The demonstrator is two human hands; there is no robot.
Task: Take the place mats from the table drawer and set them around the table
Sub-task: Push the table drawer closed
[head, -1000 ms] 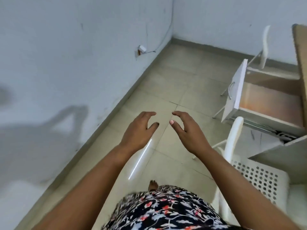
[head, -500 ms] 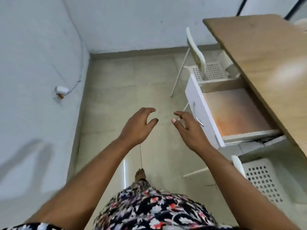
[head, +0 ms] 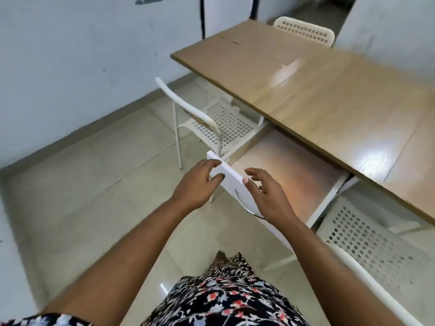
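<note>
Left hand [head: 196, 184]: held against the outer face of the white drawer front [head: 231, 182], near its far corner; fingers curl over the top edge and the thumb presses the face, so its grip is closed on the drawer front.
Right hand [head: 268, 196]: above the drawer front's top edge, in front of the metal handle [head: 253, 211]; fingers spread and bent, thumb tip just at the edge. Its grip is open and holds nothing.
Drawer [head: 289, 175]: pulled out from under the worktop [head: 329, 102]; the inside floor in view is a bare, glossy, orange-brown surface.
Place mats: none can be made out in the visible part of the drawer, and none lie on the worktop; where they are cannot be told.
Worktop: pale wood, long, running from upper middle to the right edge, with glare patches.
Chairs: one white perforated chair [head: 211, 123] tucked beside the drawer on the far side, another [head: 376, 245] on the near right, a third [head: 306, 31] at the worktop's far end.
Person: floral garment [head: 223, 300] at the bottom, standing on the tiled floor [head: 94, 184].
</note>
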